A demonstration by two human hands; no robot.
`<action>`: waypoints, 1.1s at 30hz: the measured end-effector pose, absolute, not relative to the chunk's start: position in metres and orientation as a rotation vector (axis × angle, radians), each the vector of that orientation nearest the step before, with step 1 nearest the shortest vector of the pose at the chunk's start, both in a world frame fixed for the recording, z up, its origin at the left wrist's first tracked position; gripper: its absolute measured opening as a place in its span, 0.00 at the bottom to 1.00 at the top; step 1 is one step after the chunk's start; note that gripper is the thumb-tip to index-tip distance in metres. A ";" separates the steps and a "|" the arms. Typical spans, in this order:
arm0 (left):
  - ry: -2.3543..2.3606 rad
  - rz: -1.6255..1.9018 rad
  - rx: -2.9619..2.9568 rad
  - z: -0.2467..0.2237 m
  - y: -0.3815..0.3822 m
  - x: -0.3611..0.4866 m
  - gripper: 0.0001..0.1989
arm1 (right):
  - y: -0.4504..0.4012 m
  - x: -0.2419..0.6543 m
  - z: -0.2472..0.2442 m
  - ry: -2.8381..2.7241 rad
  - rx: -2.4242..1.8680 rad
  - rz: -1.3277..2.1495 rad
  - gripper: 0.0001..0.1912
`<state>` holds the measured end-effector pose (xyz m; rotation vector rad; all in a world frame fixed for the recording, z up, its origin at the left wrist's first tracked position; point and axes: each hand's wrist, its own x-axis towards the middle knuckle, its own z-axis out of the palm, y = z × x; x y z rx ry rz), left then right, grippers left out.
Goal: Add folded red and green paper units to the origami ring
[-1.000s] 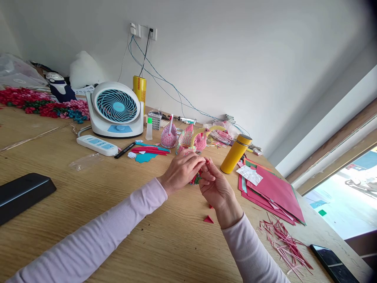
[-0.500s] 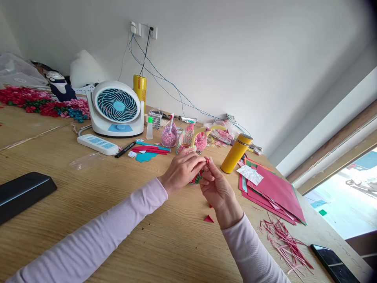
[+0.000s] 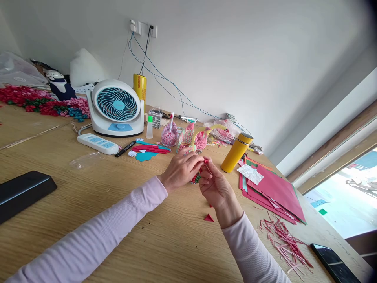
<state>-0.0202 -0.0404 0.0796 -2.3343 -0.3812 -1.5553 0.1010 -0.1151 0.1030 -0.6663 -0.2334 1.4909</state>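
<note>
My left hand (image 3: 183, 167) and my right hand (image 3: 216, 181) meet at the fingertips around a small piece of red paper (image 3: 205, 161). Both hands are closed on it; the fingers cover most of its shape. Just behind and below them, a red and green folded-paper piece (image 3: 195, 179) on the table is partly hidden. A folded red paper triangle (image 3: 209, 217) lies in front of my right wrist. Beyond my hands stand pink folded-paper swans (image 3: 186, 138) with curved yellow necks, and a rounder pink paper model (image 3: 169, 135).
A yellow thermos (image 3: 236, 153) stands right of my hands, beside stacked red paper sheets (image 3: 277, 188). Shredded red strips (image 3: 284, 243) and a phone (image 3: 334, 263) lie at right. At left are a fan (image 3: 118, 108), a power strip (image 3: 97, 144), a marker (image 3: 125, 149) and a black object (image 3: 25, 196).
The fingers have shifted very slightly, and a little more of the red paper shows between them. Everything else stays in place.
</note>
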 end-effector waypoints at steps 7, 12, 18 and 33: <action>-0.434 -1.512 -2.339 0.081 -0.043 -0.017 0.06 | -0.116 0.097 0.102 -0.254 -0.660 1.441 0.04; -0.548 -1.538 -2.565 0.074 -0.032 -0.023 0.06 | -0.109 0.108 0.090 -0.468 -0.742 1.279 0.08; -0.744 -1.355 -2.892 0.035 0.002 -0.033 0.09 | -0.091 0.126 0.061 -0.941 -1.105 0.863 0.16; -0.482 -1.513 -2.973 -0.002 0.016 -0.023 0.04 | -0.071 0.141 0.017 -1.172 -1.295 0.654 0.20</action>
